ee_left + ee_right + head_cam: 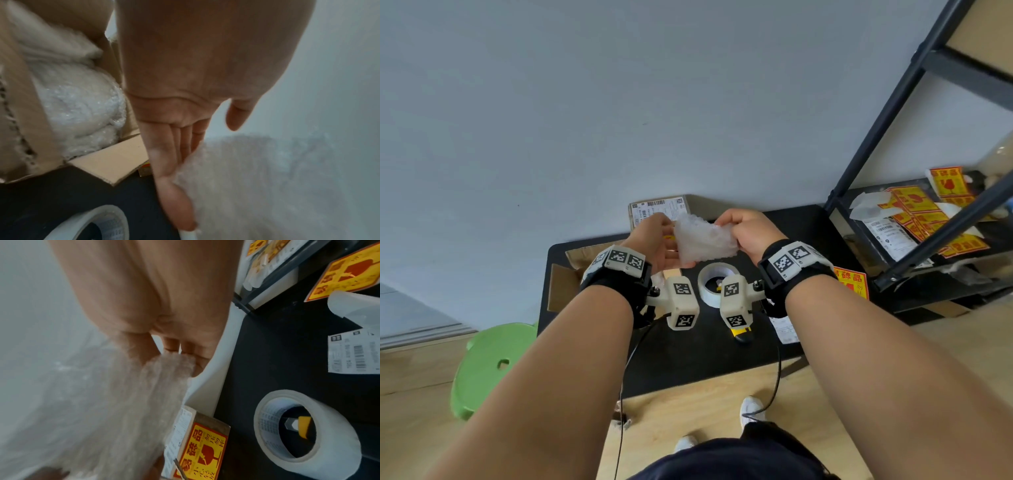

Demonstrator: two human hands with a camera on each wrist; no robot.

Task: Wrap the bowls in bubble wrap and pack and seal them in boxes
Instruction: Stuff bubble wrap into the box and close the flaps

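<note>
A small sheet of bubble wrap (703, 241) hangs in the air between both hands, above the black table (688, 356). My left hand (659, 240) lies with straight fingers (164, 154) along the sheet's left side; its thumb sits just above the edge. My right hand (748, 229) pinches the sheet's right corner (164, 366) between thumb and curled fingers. An open cardboard box (561, 284) stands under my left wrist. In the left wrist view it holds a bundle wrapped in bubble wrap (82, 110); the bowl inside is hidden.
A roll of white tape (717, 284) lies mid-table with a yellow knife (302, 426) seen through its core. A labelled, stickered box (659, 209) stands by the wall. Fragile stickers (849, 281) and a black shelf rack (928, 219) are on the right, and a green stool (489, 363) on the left.
</note>
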